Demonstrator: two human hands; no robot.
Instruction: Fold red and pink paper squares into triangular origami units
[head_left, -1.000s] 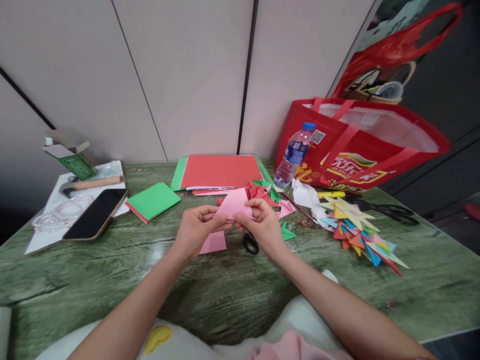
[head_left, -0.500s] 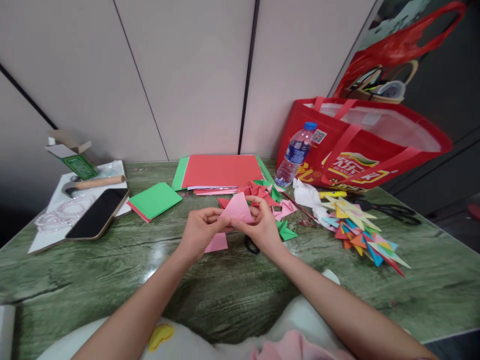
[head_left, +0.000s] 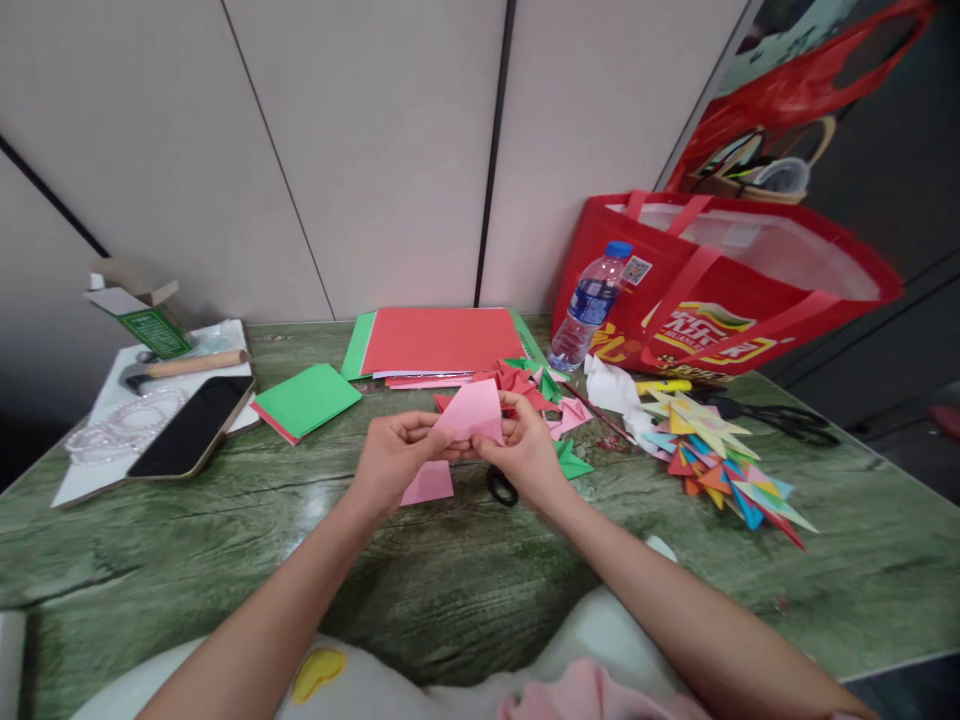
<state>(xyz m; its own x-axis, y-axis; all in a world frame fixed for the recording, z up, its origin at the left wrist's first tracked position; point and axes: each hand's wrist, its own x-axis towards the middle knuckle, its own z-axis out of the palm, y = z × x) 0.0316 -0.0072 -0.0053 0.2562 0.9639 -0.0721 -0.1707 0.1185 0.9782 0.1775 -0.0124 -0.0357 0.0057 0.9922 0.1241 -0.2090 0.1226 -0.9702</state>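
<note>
A pink sheet of paper [head_left: 475, 408] is held up above the table between my two hands. My left hand [head_left: 397, 455] pinches its lower left edge, thumb in front and fingers behind. On the other side my right hand [head_left: 525, 445] grips the lower right edge with thumb and fingers. Below the left hand another pink paper [head_left: 429, 482] lies flat on the table. A black loop [head_left: 502, 486], like a scissor handle, shows beside my right wrist. Folded red, green and pink paper pieces [head_left: 525, 385] lie just behind the hands.
Coloured sheets [head_left: 442, 340] are stacked at the wall, with green squares [head_left: 307, 400] to their left. A phone [head_left: 191, 430] and a hammer [head_left: 187, 368] lie at left. A water bottle [head_left: 591, 305], a red bag [head_left: 712, 290], folded paper stars [head_left: 720, 460] and scissors [head_left: 780, 415] are at right.
The pink paper in my hands has turned from a pointed, triangular outline to a broader four-sided one. Both hands stay at nearly the same spot.
</note>
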